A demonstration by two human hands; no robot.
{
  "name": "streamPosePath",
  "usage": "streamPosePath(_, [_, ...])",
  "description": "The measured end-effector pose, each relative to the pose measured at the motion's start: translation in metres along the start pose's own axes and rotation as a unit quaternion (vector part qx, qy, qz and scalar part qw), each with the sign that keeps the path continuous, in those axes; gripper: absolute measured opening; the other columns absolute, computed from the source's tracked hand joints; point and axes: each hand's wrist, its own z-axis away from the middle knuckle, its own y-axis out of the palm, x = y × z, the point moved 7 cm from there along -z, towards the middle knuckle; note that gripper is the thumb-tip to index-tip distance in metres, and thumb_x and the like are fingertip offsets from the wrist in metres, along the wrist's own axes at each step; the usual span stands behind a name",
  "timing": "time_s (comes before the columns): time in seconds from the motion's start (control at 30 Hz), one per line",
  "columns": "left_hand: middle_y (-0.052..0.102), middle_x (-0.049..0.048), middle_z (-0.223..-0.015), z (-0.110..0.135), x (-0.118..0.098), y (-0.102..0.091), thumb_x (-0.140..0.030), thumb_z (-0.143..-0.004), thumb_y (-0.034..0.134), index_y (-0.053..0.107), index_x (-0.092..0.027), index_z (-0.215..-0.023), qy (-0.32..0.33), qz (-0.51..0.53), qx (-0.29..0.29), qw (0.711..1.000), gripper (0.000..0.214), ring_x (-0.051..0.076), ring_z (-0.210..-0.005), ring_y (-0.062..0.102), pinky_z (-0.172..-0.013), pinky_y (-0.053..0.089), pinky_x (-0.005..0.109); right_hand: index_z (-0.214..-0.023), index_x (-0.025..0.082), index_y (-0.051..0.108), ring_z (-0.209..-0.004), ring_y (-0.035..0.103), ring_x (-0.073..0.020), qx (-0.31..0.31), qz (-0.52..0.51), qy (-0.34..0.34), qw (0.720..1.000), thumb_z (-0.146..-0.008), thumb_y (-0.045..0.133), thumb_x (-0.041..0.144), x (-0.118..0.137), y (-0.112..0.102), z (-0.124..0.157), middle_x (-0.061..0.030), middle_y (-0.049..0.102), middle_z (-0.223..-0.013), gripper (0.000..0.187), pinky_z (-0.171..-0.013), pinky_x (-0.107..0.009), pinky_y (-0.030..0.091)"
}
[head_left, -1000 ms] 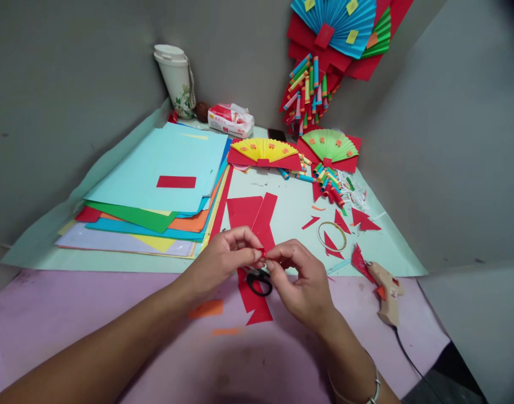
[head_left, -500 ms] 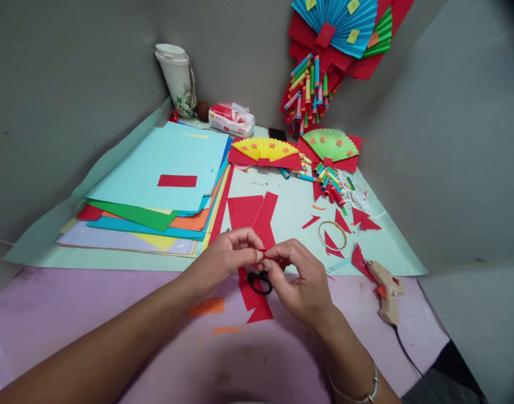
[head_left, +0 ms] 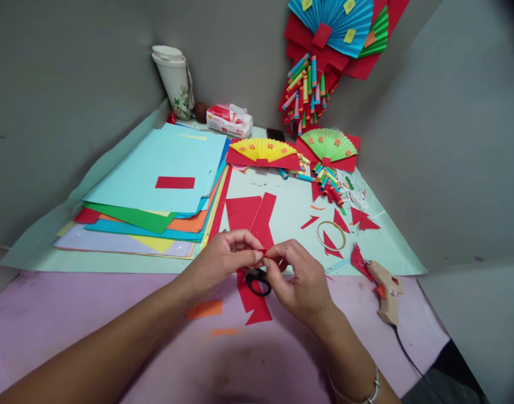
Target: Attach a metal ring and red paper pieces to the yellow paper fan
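My left hand (head_left: 223, 259) and my right hand (head_left: 297, 280) meet above the table, fingertips pinched together on a small red paper piece (head_left: 263, 252). Only a sliver of that piece shows between the fingers. Directly under the hands lie black-handled scissors (head_left: 257, 280) on red paper offcuts (head_left: 252, 300). Just beyond the hands lie two larger red paper sheets (head_left: 251, 216).
A stack of coloured paper sheets (head_left: 156, 191) fills the left. Yellow (head_left: 263, 151) and green (head_left: 328, 146) paper fans lie at the back, with rolled paper tubes (head_left: 328, 182). A tape ring (head_left: 330, 234), glue gun (head_left: 387, 289), white cup (head_left: 175, 78) and tissue pack (head_left: 232, 119) are around. Fans hang on the wall (head_left: 333, 33).
Both hands stay pinched on the small red piece with only slight finger shifts; the view drifts a little.
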Motion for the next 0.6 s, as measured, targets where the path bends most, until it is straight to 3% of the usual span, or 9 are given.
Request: streamPosePath(0.6, [0.070,-0.0018,-0.069,0.0002,0.0035,-0.0033,-0.023,-0.071,0.076,0.065,-0.017,-0.076,-0.007,-0.002,-0.026,1.000,0.014,0.012,-0.067,0.063,-0.065,0.045,0.022,-0.092,0.021,0.057,-0.069,0.059,-0.0150,-0.005,0.032,-0.023,0.999,-0.089,0.051,0.013,0.0010,0.0028,0.0012,-0.0039,0.062,-0.081,0.011,-0.063,-0.027,0.050])
